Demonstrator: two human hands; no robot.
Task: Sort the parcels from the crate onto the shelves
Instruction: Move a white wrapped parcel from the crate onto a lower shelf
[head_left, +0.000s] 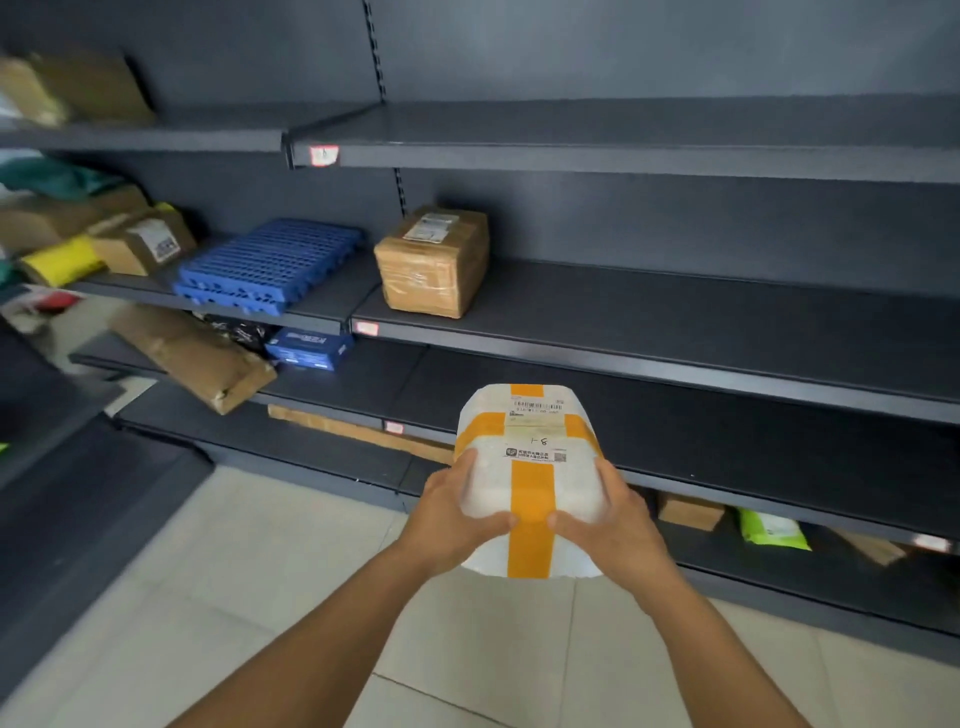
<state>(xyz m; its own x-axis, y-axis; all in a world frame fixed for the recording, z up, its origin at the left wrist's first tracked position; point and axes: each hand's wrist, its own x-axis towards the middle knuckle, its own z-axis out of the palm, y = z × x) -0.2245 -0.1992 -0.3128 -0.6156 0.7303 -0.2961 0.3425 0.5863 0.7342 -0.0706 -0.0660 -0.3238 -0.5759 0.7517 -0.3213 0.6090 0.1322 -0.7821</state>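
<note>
A white foam parcel (530, 467) crossed with orange tape and bearing printed labels is held in front of me at the height of the lower shelves. My left hand (452, 512) grips its left side and my right hand (605, 519) grips its right side, thumbs on top near the tape. The dark grey shelves (675, 322) run across the view behind it. The crate is not in view.
A taped brown box (434, 262) stands on the middle shelf. Blue plastic grids (270, 265), cardboard boxes and a yellow bag (60, 262) lie to the left. Below them are a blue box (309, 349) and a tilted brown parcel (195, 356). A green bag (771, 530) lies low right.
</note>
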